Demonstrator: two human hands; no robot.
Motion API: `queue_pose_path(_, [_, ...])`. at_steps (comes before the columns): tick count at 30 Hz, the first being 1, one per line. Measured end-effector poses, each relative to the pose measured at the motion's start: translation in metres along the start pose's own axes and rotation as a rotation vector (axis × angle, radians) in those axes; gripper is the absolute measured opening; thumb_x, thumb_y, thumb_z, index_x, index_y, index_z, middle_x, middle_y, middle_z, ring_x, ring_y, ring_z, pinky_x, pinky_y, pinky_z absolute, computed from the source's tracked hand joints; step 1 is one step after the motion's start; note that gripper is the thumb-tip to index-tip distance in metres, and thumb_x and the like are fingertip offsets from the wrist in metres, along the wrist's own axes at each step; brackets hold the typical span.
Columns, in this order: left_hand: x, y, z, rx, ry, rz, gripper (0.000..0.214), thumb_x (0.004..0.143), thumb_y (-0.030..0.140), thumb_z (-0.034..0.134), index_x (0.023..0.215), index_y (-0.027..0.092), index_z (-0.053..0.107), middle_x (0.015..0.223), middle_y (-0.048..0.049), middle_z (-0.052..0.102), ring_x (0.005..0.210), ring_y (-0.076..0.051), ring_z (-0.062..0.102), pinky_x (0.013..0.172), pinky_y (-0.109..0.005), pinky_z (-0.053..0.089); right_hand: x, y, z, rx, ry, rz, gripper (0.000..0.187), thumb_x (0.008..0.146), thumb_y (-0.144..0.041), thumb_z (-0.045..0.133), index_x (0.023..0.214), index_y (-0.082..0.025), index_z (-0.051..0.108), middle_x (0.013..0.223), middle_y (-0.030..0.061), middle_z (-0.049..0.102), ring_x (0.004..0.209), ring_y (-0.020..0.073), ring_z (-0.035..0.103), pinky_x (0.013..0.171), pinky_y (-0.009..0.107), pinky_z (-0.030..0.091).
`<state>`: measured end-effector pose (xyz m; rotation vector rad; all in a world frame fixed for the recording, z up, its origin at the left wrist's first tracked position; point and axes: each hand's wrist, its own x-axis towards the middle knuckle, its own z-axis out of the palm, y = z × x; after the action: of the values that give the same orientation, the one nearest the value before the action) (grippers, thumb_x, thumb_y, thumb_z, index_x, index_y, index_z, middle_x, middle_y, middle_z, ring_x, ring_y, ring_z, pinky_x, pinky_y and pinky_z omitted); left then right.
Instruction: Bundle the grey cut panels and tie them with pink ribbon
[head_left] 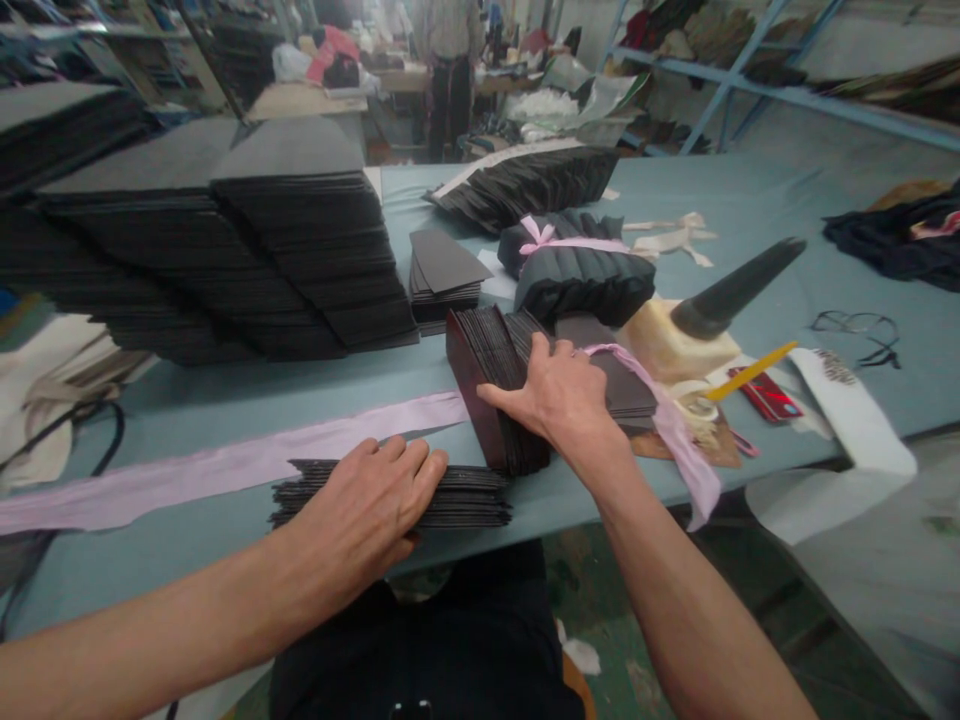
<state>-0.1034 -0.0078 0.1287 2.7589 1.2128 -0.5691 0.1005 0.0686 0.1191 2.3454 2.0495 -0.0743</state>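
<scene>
My left hand [371,500] lies flat, fingers together and stretched out, on a low stack of dark flat pieces [465,497] at the table's near edge. My right hand [559,393] rests on an upright bundle of dark pieces [487,390] standing on edge, fingers spread over its top, thumb pointing left. A pink ribbon [667,420] runs from under that hand and hangs off the table. A long pink strip [225,465] lies on the table left of the low stack.
Tall stacks of dark sheets [225,260] fill the left of the blue table [750,200]. A tied black bundle [577,270], a black cone on a cream base [705,310], a yellow pencil [750,370] and glasses [855,325] lie right. A person [450,60] stands far back.
</scene>
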Motion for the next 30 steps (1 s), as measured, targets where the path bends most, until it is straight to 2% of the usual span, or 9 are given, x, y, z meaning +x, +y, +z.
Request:
queue_pose_path(9, [0.007, -0.001, 0.003, -0.003, 0.016, -0.046, 0.049, 0.080, 0.023, 0.072, 0.125, 0.011, 0.056, 0.109, -0.0155, 0.066, 0.096, -0.033, 0.068, 0.076, -0.046, 0.060, 0.001, 0.000, 0.002, -0.025, -0.008, -0.010, 0.092, 0.085, -0.077, 0.068, 0.141, -0.006, 0.050, 0.130, 0.0296, 0.060, 0.120, 0.0430, 0.063, 0.096, 0.048, 0.051])
queue_pose_path(12, [0.008, 0.002, 0.000, -0.024, -0.047, -0.042, 0.044, 0.083, 0.023, 0.072, 0.123, 0.013, 0.056, 0.105, -0.0143, 0.069, 0.095, -0.032, 0.069, 0.077, -0.043, 0.060, 0.001, 0.000, 0.003, -0.030, -0.003, -0.009, 0.093, 0.085, -0.078, 0.068, 0.140, -0.006, 0.050, 0.129, 0.0293, 0.061, 0.119, 0.0430, 0.063, 0.096, 0.048, 0.051])
queue_pose_path(15, [0.004, 0.003, -0.005, -0.062, -0.089, -0.019, 0.043, 0.080, 0.018, 0.072, 0.120, 0.013, 0.058, 0.107, -0.0132, 0.071, 0.097, -0.032, 0.070, 0.077, -0.042, 0.059, 0.001, 0.000, 0.003, -0.040, -0.007, -0.016, 0.092, 0.086, -0.078, 0.067, 0.140, -0.006, 0.050, 0.129, 0.0284, 0.061, 0.119, 0.0428, 0.063, 0.096, 0.048, 0.051])
queue_pose_path(18, [-0.010, -0.005, -0.014, -0.166, -0.060, -0.042, 0.038, 0.075, 0.015, 0.070, 0.112, 0.016, 0.060, 0.105, -0.0115, 0.072, 0.095, -0.033, 0.071, 0.075, -0.043, 0.058, 0.001, 0.000, 0.002, -0.052, -0.021, -0.022, 0.091, 0.087, -0.078, 0.065, 0.141, -0.007, 0.049, 0.130, 0.0285, 0.061, 0.118, 0.0424, 0.063, 0.095, 0.048, 0.051])
queue_pose_path(21, [-0.032, -0.025, -0.020, -0.378, 0.071, -0.173, 0.029, 0.077, 0.024, 0.068, 0.106, 0.021, 0.061, 0.101, -0.0071, 0.073, 0.089, -0.031, 0.072, 0.074, -0.042, 0.056, 0.001, 0.001, 0.001, -0.059, -0.035, -0.024, 0.092, 0.088, -0.078, 0.063, 0.144, -0.006, 0.047, 0.132, 0.0288, 0.059, 0.118, 0.0423, 0.063, 0.093, 0.047, 0.051])
queue_pose_path(24, [-0.052, -0.042, -0.008, -0.679, 0.351, -0.366, 0.043, 0.078, 0.041, 0.072, 0.115, 0.026, 0.059, 0.098, -0.0009, 0.073, 0.085, -0.028, 0.071, 0.072, -0.039, 0.056, 0.000, 0.000, 0.000, -0.063, -0.042, -0.029, 0.090, 0.090, -0.076, 0.061, 0.145, -0.006, 0.046, 0.132, 0.0286, 0.059, 0.118, 0.0427, 0.063, 0.094, 0.047, 0.051])
queue_pose_path(27, [-0.060, -0.041, 0.028, -0.880, 0.671, -0.586, 0.052, 0.075, 0.057, 0.074, 0.114, 0.027, 0.059, 0.103, -0.0016, 0.074, 0.094, -0.030, 0.071, 0.082, -0.044, 0.060, -0.001, -0.002, -0.001, -0.059, -0.048, -0.018, 0.090, 0.090, -0.076, 0.062, 0.145, -0.007, 0.047, 0.131, 0.0280, 0.060, 0.120, 0.0430, 0.062, 0.095, 0.047, 0.050])
queue_pose_path(29, [-0.059, -0.031, 0.056, -0.924, 0.733, -0.645, 0.045, 0.079, 0.061, 0.071, 0.108, 0.028, 0.062, 0.104, -0.0028, 0.075, 0.108, -0.032, 0.070, 0.098, -0.050, 0.059, -0.002, -0.002, -0.001, -0.064, -0.050, -0.013, 0.092, 0.089, -0.077, 0.062, 0.146, -0.007, 0.047, 0.131, 0.0275, 0.060, 0.121, 0.0427, 0.062, 0.095, 0.047, 0.050])
queue_pose_path(30, [-0.057, -0.024, 0.069, -0.938, 0.714, -0.639, 0.039, 0.082, 0.059, 0.069, 0.107, 0.029, 0.063, 0.103, -0.0024, 0.075, 0.110, -0.031, 0.071, 0.101, -0.051, 0.058, -0.001, -0.002, -0.001, -0.070, -0.050, -0.014, 0.093, 0.089, -0.078, 0.062, 0.146, -0.007, 0.046, 0.131, 0.0273, 0.060, 0.121, 0.0423, 0.062, 0.095, 0.047, 0.050])
